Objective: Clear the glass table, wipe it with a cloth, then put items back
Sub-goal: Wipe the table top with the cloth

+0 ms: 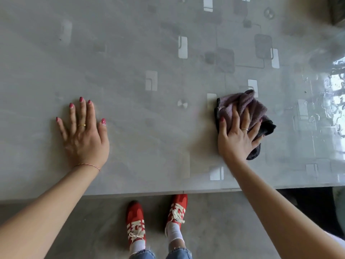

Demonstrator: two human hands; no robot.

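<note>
The person is leaning over the glass table (141,53), and both hands are down on it. The left hand (85,135) is lying flat on the glass, fingers straight and spread wide, thumb out to the side, holding nothing. A gold ring (82,125) is showing on one finger and a thin cord bracelet (87,165) is circling the wrist. The right hand (238,136) is pressing down on a purple microfibre cloth (248,105), fingers fanned out and lying fairly straight over it. The cloth is bunching up beyond the fingertips and a dark grey fold of it is poking out past the little finger, toward the near edge of the table. The two hands are sitting well apart. Off beyond the cloth, further from the right fingers, bright light is glaring off the wet-looking glass. Below the table edge, red lace-up sneakers (136,224) are standing on the grey floor (224,221).
</note>
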